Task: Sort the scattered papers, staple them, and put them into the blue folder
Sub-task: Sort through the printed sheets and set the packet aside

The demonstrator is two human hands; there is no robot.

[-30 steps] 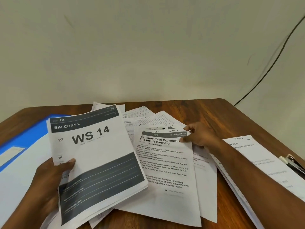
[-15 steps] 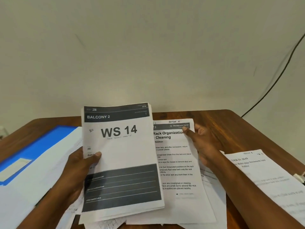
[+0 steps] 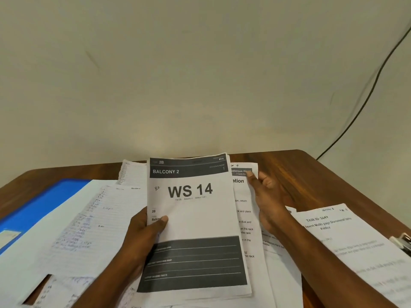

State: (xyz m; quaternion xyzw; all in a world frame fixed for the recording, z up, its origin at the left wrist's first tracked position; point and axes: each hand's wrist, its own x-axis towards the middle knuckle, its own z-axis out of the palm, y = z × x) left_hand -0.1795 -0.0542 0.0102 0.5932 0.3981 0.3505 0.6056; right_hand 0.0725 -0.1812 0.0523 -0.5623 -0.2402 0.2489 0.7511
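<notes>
My left hand grips a small stack of papers by its left edge, thumb on the top sheet printed "BALCONY 2 / WS 14". The stack now covers most of a printed shoe-rack sheet lying beneath it. My right hand holds that sheet at its right edge, with fingertips on its top right corner. The blue folder lies at the left, partly under handwritten lined papers. More loose sheets stick out under the stack.
A "TASK ID 3649" sheet lies at the right on the wooden table. A metal stapler or clip shows at the right edge. A black cable runs down the wall.
My left hand carried the WS 14 stack rightward over the shoe-rack sheet, which the right hand lifted and squared beside it. The view shifted, showing more lined papers at left.
</notes>
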